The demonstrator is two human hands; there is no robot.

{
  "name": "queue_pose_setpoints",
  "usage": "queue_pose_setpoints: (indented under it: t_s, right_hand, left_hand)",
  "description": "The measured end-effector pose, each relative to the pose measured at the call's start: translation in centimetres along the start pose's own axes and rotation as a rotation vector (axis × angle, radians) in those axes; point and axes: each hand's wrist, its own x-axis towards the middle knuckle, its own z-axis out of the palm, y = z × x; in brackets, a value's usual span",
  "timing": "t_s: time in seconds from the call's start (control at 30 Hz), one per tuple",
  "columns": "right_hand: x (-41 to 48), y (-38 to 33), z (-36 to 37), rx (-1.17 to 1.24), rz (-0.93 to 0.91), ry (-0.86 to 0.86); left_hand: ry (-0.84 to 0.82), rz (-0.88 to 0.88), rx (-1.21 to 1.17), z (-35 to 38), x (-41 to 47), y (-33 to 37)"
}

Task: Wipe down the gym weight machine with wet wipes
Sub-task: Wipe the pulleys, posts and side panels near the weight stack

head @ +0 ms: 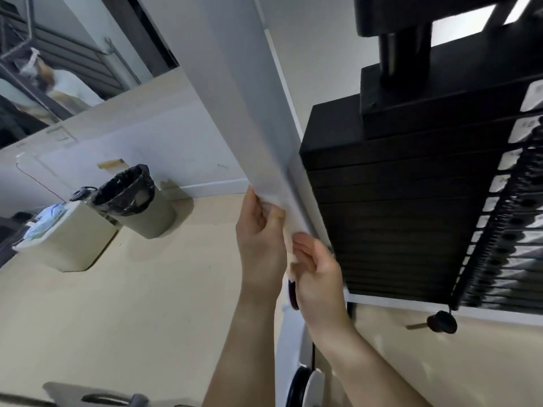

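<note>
Left hand (pixel 260 230) and right hand (pixel 317 271) pinch wipe (pixel 291 221) on post (pixel 244 83) edge beside weight stack (pixel 396 201).

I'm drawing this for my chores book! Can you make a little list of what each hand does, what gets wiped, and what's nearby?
left hand: holds the wet wipe against the post
right hand: pinches the lower end of the wipe
being wiped: white upright post of the weight machine
beside it: black weight stack, on the right
on the floor: bin with a black liner, on the left
</note>
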Motion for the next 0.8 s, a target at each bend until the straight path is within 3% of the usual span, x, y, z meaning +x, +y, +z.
queue_pose_setpoints:
  t_s: [0.1,0.2,0.4,0.5,0.63,0.7,0.77,0.8]
  right_hand:
    - [-0.4,-0.2,-0.5,-0.021,-0.031,-0.038]
    - [-0.8,0.1,-0.6,-0.180,-0.085,-0.010]
    - [-1.9,1.9,-2.5,-0.447,0.033,-0.051]
    - [-2.2,2.0,-3.1,-0.466,0.091,-0.153]
    - [-2.3,2.3,-4.7,-0.377,0.204,-0.319]
    - [-2.6,2.3,-5.7,-0.241,0.245,-0.333]
    - [-3.1,1.7,-6.5,-0.030,0.302,-0.289]
    - [-3.3,1.2,-6.7,0.076,0.346,-0.240]
  left_hand:
    - [0.009,-0.035,0.081,-0.2,0.0,-1.3]
    - [-0.001,-0.186,0.244,-0.2,-1.1,-3.5]
    - [0.036,-0.429,0.413,-0.9,-3.0,-6.3]
    - [0.032,-0.324,0.671,-0.3,-3.8,-6.0]
    - [-0.140,-0.068,1.172,0.0,-5.7,-5.2]
    - [-0.288,0.074,1.261,-0.2,-6.4,-6.0]
    - [-0.236,0.321,1.310,-0.2,-6.5,-6.8]
    - [-0.194,0.353,1.355,-0.2,-6.7,-6.7]
